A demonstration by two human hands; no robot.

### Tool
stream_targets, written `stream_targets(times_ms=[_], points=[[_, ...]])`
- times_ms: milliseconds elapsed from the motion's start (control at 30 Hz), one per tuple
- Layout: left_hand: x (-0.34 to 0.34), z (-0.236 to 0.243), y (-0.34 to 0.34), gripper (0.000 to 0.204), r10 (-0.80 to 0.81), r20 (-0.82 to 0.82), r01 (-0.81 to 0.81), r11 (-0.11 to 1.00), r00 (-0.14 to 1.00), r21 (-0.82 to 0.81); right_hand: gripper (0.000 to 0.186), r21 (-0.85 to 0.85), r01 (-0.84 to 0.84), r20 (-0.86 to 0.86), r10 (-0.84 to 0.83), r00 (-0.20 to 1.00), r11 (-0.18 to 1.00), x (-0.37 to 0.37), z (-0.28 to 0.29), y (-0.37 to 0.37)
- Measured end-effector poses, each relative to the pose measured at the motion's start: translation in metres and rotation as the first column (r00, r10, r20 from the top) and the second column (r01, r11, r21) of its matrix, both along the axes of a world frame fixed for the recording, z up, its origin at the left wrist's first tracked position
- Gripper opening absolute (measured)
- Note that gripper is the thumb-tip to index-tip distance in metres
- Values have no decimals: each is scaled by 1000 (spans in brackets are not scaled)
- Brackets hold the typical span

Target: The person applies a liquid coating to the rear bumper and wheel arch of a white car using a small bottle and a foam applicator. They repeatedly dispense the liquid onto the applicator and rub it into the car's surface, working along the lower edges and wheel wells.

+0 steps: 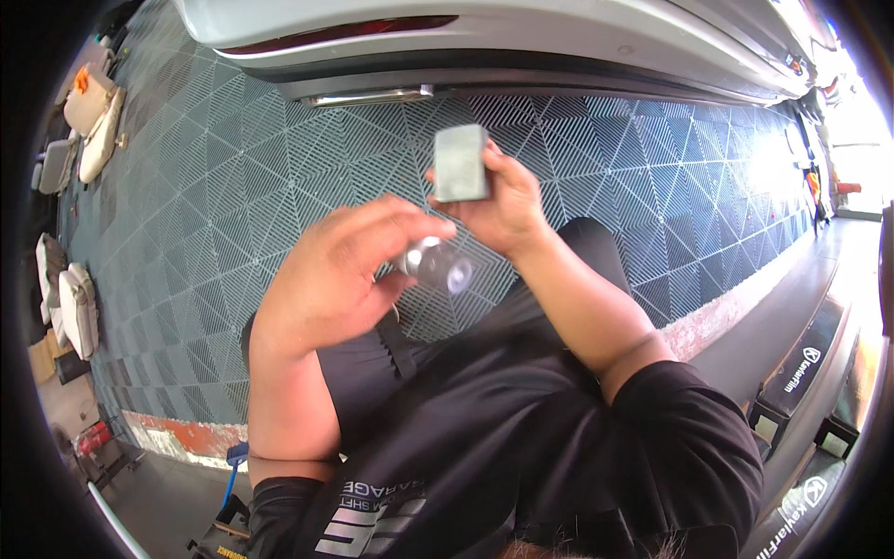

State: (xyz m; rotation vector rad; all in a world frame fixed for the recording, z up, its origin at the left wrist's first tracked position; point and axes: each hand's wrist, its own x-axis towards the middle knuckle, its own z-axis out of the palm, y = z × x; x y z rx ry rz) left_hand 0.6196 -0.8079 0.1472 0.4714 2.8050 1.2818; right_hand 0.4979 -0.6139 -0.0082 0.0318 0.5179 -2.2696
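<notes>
My left hand grips a small clear bottle, fingers curled over its upper end, which points toward them while the round end faces down-right. Just above it and to the right, my right hand holds a pale grey rectangular block or pad, its flat face toward the camera. The two held objects are apart. Both hands are over the dark patterned tile floor, between my black-clothed lap and the car, and are slightly blurred.
A white car's bumper spans the top, with a metal trim piece below. Beige removed seats and cushions lie at the left. Long black boxes sit at the lower right. A red object stands at the lower left.
</notes>
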Motion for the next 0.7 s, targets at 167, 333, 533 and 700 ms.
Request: stream_targets(times_ms=[167,333,533,700], points=[[-15,-16,15,57,257,-84,-262,964,963,-55,47,-7,-73,44,73,996,997,17,13,61],[-33,-34,33,51,339,-278,-400,895,898,-199,43,5,-40,45,39,998,999,27,25,68],[-48,-43,59,54,117,-581,-467,728,806,-502,40,69,-30,34,27,999,997,30,27,72],[-50,-38,78,55,-4,-622,-473,646,783,-600,36,108,-25,21,23,1000,994,30,28,78]])
